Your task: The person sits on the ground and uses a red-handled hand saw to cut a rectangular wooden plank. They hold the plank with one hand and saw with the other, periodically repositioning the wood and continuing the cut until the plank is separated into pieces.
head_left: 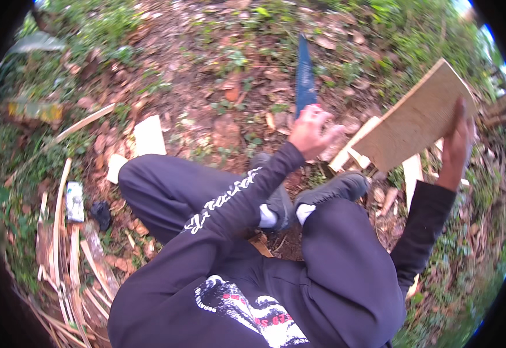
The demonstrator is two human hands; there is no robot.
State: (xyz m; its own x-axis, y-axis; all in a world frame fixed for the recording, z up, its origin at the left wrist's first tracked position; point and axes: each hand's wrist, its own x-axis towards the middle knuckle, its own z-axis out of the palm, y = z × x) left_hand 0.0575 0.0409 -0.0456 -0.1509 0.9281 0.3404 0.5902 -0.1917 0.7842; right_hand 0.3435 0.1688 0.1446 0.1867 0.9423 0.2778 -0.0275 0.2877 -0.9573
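I sit on the ground with my legs drawn in, in dark trousers and dark shoes. My left hand (312, 131) is closed around the handle of a long dark-bladed knife (305, 76), whose blade points up and away from me. My right hand (457, 141) grips the right edge of a flat pale wooden board (412, 120), holding it tilted above the ground. The blade and the board are apart.
Pale split wood pieces (148, 136) lie left of my knee, and more (410, 174) under the board. Thin wood strips (61, 243) pile at the lower left beside a small white packet (74, 201) and a dark object (100, 213). Leaf litter and weeds surround me.
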